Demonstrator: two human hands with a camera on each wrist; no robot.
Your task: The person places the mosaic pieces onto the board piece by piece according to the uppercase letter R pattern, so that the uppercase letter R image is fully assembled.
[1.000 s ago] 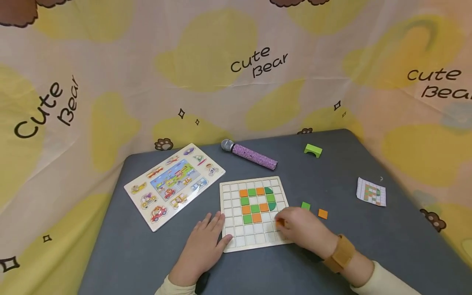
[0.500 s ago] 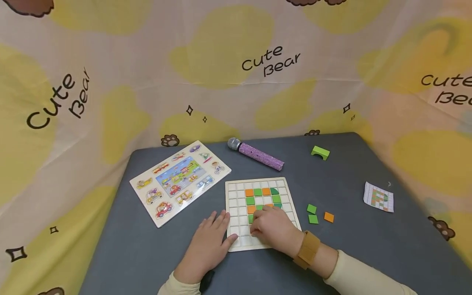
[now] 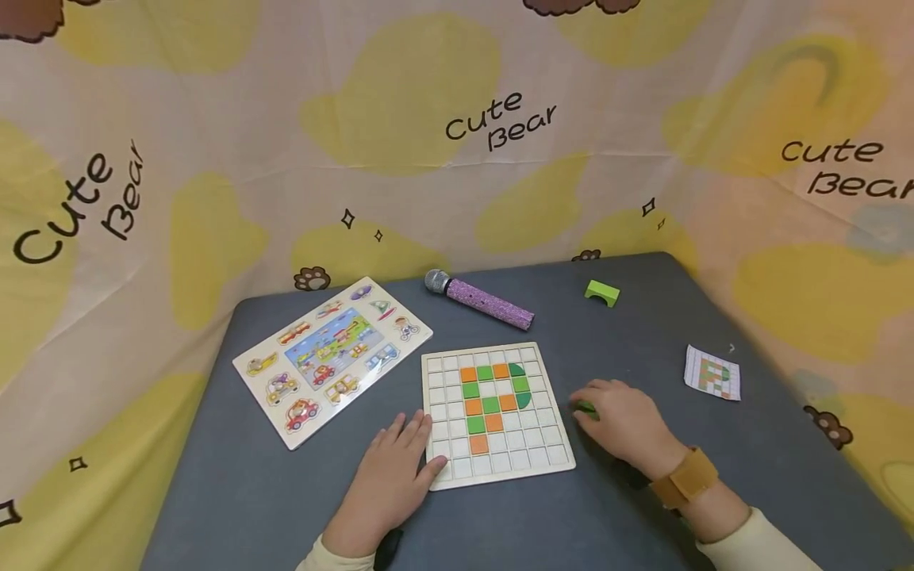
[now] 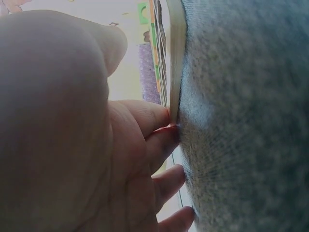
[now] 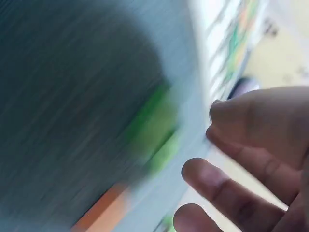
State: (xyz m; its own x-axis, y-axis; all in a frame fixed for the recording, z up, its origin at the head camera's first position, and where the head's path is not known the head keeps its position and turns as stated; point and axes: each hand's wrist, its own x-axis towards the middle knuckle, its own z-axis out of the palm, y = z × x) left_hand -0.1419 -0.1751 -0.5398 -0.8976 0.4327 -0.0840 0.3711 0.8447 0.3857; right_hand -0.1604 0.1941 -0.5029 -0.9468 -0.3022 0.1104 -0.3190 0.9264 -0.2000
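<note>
A pale wooden grid board (image 3: 546, 457) lies on the table, with orange, green and dark green tiles (image 3: 490, 405) set in a P-like pattern. My left hand (image 3: 385, 480) rests at the board's left edge with fingers extended; in the left wrist view its fingertips touch the board's side (image 4: 176, 58). Right of the board my right hand (image 3: 624, 424) hovers over loose green tiles (image 3: 587, 408), thumb and fingers apart. In the blurred right wrist view, two green tiles (image 5: 153, 123) and an orange tile (image 5: 104, 209) lie on the table, clear of the fingers.
A vehicle picture puzzle (image 3: 332, 361) lies at the left. Behind the board is a glittery purple microphone (image 3: 489, 304). A green arch block (image 3: 603, 293) stands at the back right, and a printed pattern card (image 3: 712, 373) lies at the right. A patterned cloth (image 3: 400, 103) hangs behind.
My right hand moved from beside the board onto its lower middle, leaving an orange tile in the pattern's bottom row. It then moved right to the loose green tiles. The left hand stayed put.
</note>
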